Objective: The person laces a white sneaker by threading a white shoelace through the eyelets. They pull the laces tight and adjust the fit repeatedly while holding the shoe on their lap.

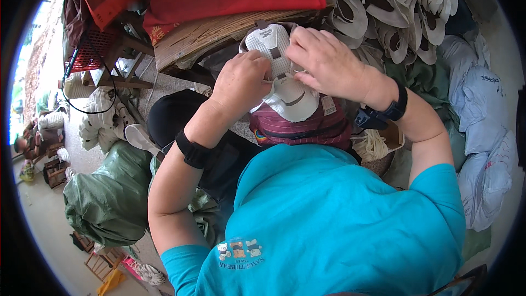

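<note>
A white shoe upper point(293, 98) with a mesh tongue and dark strips lies over my lap, its toe toward me. My left hand point(241, 79) is closed at the left edge of its opening, thumb and fingertips pinching there. On the opposite side, my right hand point(329, 63) is closed above the tongue, fingers curled in. What its fingertips grip is hidden; a small pale bit shows by the thumb. Beneath the upper is a maroon striped cloth point(301, 126) covering my lap.
Ahead stands a wooden table point(219, 30) with red cloth point(235, 0) on it. Stacked shoe uppers point(378, 5) hang at the far right. A box of white laces point(372, 145) sits by my right side. Green sacks point(109, 197) and pale sacks point(476, 126) flank me.
</note>
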Demonstrator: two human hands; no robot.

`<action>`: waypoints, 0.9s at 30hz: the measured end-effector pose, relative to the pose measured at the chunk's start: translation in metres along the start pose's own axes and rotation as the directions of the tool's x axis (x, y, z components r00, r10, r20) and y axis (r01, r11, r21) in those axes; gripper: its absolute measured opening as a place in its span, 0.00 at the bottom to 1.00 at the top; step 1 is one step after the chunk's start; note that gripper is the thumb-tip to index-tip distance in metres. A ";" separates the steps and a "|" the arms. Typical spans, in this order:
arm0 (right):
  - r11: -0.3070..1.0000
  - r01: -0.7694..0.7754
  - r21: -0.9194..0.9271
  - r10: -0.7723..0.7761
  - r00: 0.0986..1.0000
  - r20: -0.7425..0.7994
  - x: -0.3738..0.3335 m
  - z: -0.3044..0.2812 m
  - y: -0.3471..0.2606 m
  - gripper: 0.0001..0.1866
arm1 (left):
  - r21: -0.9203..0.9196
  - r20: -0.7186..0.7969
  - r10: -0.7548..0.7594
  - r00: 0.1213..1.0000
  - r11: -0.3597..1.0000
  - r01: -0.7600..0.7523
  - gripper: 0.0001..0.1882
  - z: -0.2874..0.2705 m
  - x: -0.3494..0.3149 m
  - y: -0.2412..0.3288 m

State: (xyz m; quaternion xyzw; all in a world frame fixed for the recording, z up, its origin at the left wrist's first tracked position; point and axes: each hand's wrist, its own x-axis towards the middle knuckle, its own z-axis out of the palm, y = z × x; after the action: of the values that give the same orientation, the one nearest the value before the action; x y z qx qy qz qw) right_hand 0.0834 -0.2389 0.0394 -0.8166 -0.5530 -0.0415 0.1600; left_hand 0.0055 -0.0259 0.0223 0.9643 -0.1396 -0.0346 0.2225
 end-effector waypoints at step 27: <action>0.961 0.131 0.246 -0.174 0.971 0.166 0.018 0.011 0.038 0.19 | -0.222 0.108 -0.204 0.973 0.949 0.223 0.13 -0.003 0.006 -0.008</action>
State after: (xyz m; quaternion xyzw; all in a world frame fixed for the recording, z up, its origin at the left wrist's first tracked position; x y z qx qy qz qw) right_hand 0.1235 -0.2326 0.0253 -0.7473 -0.6281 0.0879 0.1985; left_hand 0.0133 -0.0189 0.0218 0.9387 -0.0387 -0.1152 0.3227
